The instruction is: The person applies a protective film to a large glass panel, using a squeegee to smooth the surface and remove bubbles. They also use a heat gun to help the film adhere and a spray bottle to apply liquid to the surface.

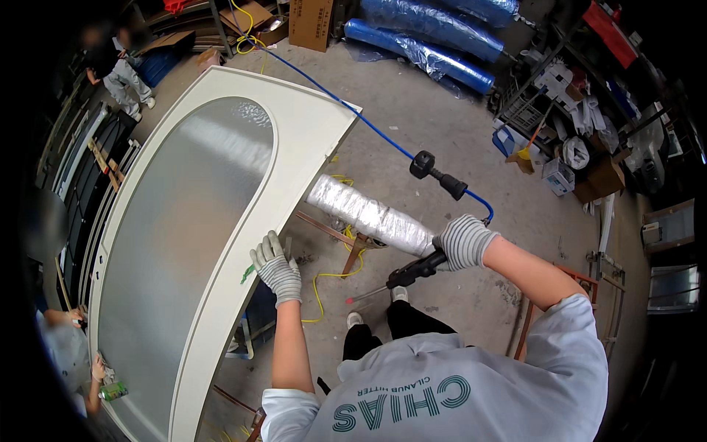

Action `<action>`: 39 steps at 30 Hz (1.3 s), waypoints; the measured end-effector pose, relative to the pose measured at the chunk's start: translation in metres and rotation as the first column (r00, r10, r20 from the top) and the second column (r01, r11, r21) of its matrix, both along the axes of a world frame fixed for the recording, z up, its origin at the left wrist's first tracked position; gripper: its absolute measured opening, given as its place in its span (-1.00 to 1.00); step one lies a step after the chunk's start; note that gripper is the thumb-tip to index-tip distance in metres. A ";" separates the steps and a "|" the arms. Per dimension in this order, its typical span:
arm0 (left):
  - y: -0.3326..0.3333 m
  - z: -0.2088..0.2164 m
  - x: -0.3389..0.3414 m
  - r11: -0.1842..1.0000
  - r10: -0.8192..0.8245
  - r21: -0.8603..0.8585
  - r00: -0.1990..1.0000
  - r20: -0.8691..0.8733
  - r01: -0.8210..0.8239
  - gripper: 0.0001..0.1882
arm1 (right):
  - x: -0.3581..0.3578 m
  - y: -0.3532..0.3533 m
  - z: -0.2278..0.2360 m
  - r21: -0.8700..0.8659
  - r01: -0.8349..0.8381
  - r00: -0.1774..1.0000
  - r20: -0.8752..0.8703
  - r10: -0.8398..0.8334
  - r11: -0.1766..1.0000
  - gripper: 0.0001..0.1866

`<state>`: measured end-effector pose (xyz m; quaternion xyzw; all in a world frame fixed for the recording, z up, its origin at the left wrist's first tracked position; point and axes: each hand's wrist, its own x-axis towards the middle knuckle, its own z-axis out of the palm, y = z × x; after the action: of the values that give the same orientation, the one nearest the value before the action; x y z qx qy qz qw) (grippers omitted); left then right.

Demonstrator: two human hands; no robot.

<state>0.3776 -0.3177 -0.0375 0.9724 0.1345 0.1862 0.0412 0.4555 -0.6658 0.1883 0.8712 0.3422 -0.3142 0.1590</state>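
Note:
A large cream door panel with a curved frosted glass pane lies to my left. My left hand, in a striped grey-white glove, rests on the panel's near edge with fingers stretched out, beside a green mark. My right hand, gloved alike, is closed around the handle of a black air blow gun. Its thin metal nozzle points left and ends in a red tip, apart from the panel. A blue hose runs to the gun from above, through a black coupling.
A roll wrapped in clear film sticks out from under the panel. A yellow cable winds over the floor. Another person's hand is at the panel's far left edge, near a green can. Blue-wrapped rolls lie at the back.

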 end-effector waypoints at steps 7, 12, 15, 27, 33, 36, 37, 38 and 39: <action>-0.021 -0.011 0.028 0.978 0.207 0.010 0.972 0.107 -0.209 -0.22 | 0.096 -0.113 0.008 -0.197 -0.001 1.000 -0.002 0.001 0.980 -0.55; -0.051 -0.020 0.084 0.916 0.393 -0.016 0.890 0.232 -0.400 -0.60 | 0.181 -0.208 -0.039 -0.363 -0.183 0.981 -0.131 0.145 0.914 -0.53; -0.072 -0.023 0.130 0.913 0.394 -0.011 0.873 0.287 -0.408 -0.71 | 0.236 -0.273 -0.102 -0.448 -0.241 0.963 -0.222 0.154 0.861 -0.56; -0.107 -0.004 0.234 0.783 0.609 -0.110 0.790 -0.069 -0.612 -0.77 | 0.358 -0.273 -0.144 -0.150 -0.228 0.935 -0.311 0.173 0.962 -0.56; -0.157 -0.016 0.312 0.813 0.581 -0.073 0.795 0.172 -0.578 -0.84 | 0.431 -0.252 -0.131 0.145 -0.280 0.933 -0.191 0.305 0.949 -0.42; -0.167 -0.003 0.339 0.761 0.648 -0.065 0.762 0.015 -0.646 -0.85 | 0.470 -0.247 -0.126 0.270 -0.239 0.961 -0.070 0.266 0.933 -0.31; -0.174 0.006 0.347 0.753 0.653 -0.058 0.755 -0.054 -0.655 -0.84 | 0.484 -0.245 -0.126 0.318 -0.212 0.970 -0.046 0.238 0.924 -0.31; -0.182 0.012 0.358 0.791 0.612 -0.033 0.791 0.009 -0.611 -0.85 | 0.499 -0.243 -0.127 0.374 -0.178 0.979 -0.027 0.202 0.910 -0.31; -0.183 0.010 0.365 0.790 0.610 -0.043 0.791 -0.045 -0.612 -0.85 | 0.517 -0.237 -0.131 0.445 -0.154 0.985 -0.002 0.173 0.882 -0.30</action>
<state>0.7428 -0.5005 -0.0275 0.8779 0.4469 0.1716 0.0038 0.9722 -0.9028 0.0577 0.8456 0.4803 -0.2315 -0.0247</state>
